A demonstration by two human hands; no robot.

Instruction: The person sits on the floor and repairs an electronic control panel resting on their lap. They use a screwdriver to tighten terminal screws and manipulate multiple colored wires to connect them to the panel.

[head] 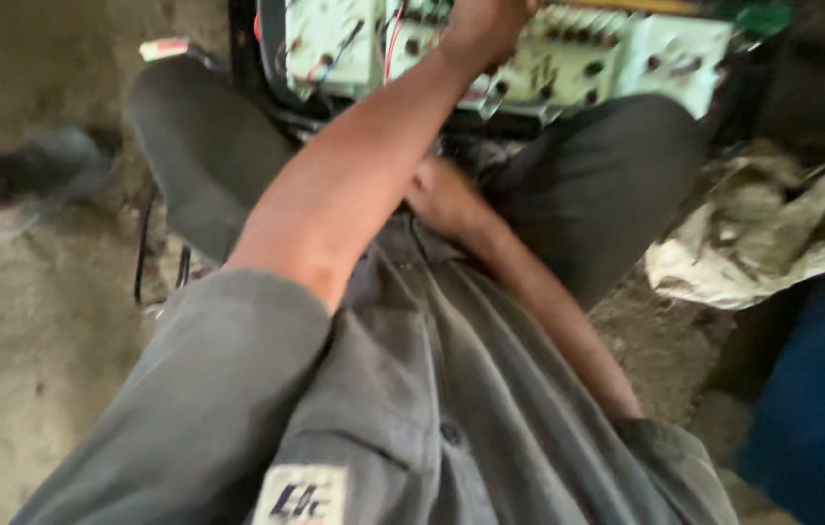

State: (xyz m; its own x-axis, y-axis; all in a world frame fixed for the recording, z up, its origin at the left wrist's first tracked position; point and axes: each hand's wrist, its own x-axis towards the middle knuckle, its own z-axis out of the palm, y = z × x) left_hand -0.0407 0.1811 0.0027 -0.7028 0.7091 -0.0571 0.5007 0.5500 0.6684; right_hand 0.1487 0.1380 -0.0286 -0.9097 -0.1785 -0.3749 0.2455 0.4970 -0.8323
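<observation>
Pale-green circuit board (568, 53), w/ dark knobs & red wires, lies on the floor betw. our knees, top of view. Left hand (480, 24) reaches onto its middle, fingers cut off by frame edge: can't tell if spread or pinching. Right hand (437, 194) low at our lap, blurred, grip unclear. Grey shirt (412, 389) fills foreground; crumpled rag (753, 243) to the right. Step, we judge: working at the board by touch. Next move needs a steadier look first.

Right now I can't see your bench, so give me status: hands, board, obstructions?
Left hand on pale green circuit board. Right hand low, behind left forearm. Grip unclear.
</observation>
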